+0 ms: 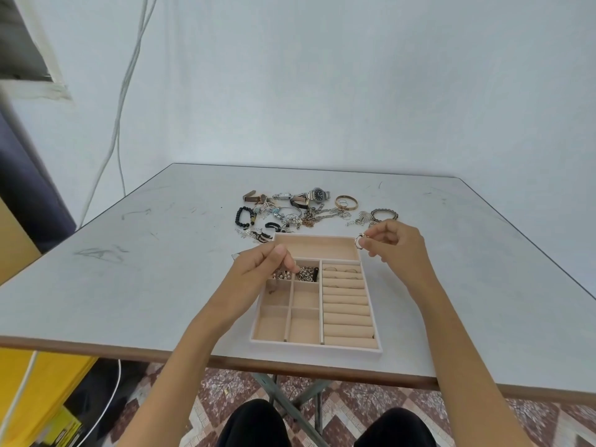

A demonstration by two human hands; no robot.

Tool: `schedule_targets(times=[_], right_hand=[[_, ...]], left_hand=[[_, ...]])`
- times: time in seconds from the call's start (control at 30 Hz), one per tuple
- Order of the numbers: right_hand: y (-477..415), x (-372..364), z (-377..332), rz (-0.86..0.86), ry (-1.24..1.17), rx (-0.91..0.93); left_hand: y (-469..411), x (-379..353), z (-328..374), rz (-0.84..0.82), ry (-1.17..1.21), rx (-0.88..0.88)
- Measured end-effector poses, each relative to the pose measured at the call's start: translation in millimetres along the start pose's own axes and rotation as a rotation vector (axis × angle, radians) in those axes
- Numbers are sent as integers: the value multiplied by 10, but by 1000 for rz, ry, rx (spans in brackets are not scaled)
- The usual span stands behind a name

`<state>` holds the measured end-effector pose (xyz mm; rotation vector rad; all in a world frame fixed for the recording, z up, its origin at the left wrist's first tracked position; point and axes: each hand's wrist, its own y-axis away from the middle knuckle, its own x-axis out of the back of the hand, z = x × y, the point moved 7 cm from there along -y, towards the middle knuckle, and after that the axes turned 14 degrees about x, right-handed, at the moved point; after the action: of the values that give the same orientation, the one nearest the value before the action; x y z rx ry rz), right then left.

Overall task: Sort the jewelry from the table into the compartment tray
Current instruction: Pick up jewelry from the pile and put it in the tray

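Compartment tray (316,347) sits on the table (145,285) near the front edge, w/ the loose jewelry pile (300,214) just beyond it at 12 o'clock. Pile incl. a steel watch (317,194) at the far side, a black bead bracelet (242,217) at its 9 o'clock end and a gold bangle (346,201) toward 2 o'clock.

Right hand (392,241) is up over the tray's 1 o'clock corner, thumb and forefinger pinching a small ring (359,242), clear of the tray. Left hand (261,269) hovers over the tray's 10 o'clock compartments, fingertips bunched and pointing down; can't tell if anything is between them. Hands are well apart.

In the tray: small earrings (280,275) in the compartment under the left hand's fingertips, a chain bundle (306,274) in the next one at 3 o'clock of it, and a few rings seated in the top rows of the ring rolls (346,312) on the tray's 3 o'clock side.
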<state>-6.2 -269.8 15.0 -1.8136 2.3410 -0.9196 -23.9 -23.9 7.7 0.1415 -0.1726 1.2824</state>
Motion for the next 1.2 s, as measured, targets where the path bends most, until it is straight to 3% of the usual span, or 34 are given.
schedule_targets(times=[0.67,0.97,1.2], right_hand=[[-10,-16,21,-16,27,10],[-6,-29,42,-29,66,23],[-13,-41,43,-39,105,35]], left_hand=[[79,275,-44,168,-766,-163],[122,164,60,75,-703,-209],[75,193,18,118,-791,-185]])
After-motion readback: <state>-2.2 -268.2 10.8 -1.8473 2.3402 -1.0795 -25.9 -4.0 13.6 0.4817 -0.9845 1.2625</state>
